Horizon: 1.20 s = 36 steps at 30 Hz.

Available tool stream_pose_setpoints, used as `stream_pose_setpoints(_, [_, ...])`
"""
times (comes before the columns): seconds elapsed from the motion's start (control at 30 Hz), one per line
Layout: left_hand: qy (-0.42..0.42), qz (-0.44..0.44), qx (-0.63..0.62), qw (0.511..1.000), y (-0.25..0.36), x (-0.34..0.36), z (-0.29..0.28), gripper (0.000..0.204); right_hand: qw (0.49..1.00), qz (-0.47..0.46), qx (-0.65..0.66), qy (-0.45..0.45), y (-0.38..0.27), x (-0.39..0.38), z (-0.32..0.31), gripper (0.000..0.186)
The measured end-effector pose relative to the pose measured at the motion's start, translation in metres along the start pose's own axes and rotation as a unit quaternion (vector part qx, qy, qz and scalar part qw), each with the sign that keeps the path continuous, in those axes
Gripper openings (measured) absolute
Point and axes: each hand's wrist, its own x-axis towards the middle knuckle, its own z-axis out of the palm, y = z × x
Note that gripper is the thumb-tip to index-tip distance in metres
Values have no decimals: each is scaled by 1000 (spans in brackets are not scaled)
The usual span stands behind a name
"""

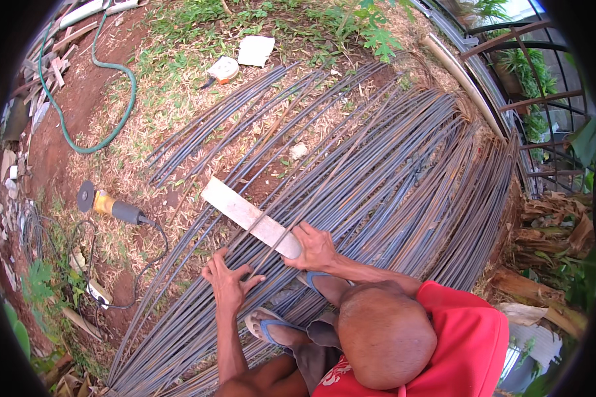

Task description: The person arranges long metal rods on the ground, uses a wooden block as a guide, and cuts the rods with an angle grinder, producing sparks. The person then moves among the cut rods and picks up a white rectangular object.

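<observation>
Several long, thin steel rods (pixel 384 198) lie in a wide bundle on the ground. A flat, pale board (pixel 245 210) lies slantwise among them, and a couple of rods cross over it. My right hand (pixel 316 248) is closed at the board's near end, by a rod that crosses it; its fingertips are partly hidden. Over the rods to the left, my left hand (pixel 230 281) has its thumb and fingers spread, with a rod passing close to the gap between them. My sandalled foot (pixel 281 329) rests among the rods below.
An angle grinder (pixel 112 206) lies at left, its cord running to a white power strip (pixel 99 292). A green hose (pixel 134 83) curves at far left. A round tape measure (pixel 223 69) and a white sheet (pixel 255 51) lie beyond the rods. Metal framework (pixel 536 99) stands right.
</observation>
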Motion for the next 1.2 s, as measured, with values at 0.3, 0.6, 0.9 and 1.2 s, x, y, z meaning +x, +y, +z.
stream_pose_setpoints(0.3, [-7,-80,42,996,0,7,3,63,1000,2,-6,17,3,-1,3,54])
stream_pose_setpoints(0.6, [18,-112,33,993,-8,-3,12,60,1000,5,-13,16,-1,3,5,53])
stream_pose_setpoints(0.9, [30,-61,27,997,-24,-31,-2,46,1000,21,-20,-9,-12,1,6,60])
stream_pose_setpoints(1.2, [20,-98,20,995,-16,-23,-4,54,1000,14,-26,5,-11,-12,22,63])
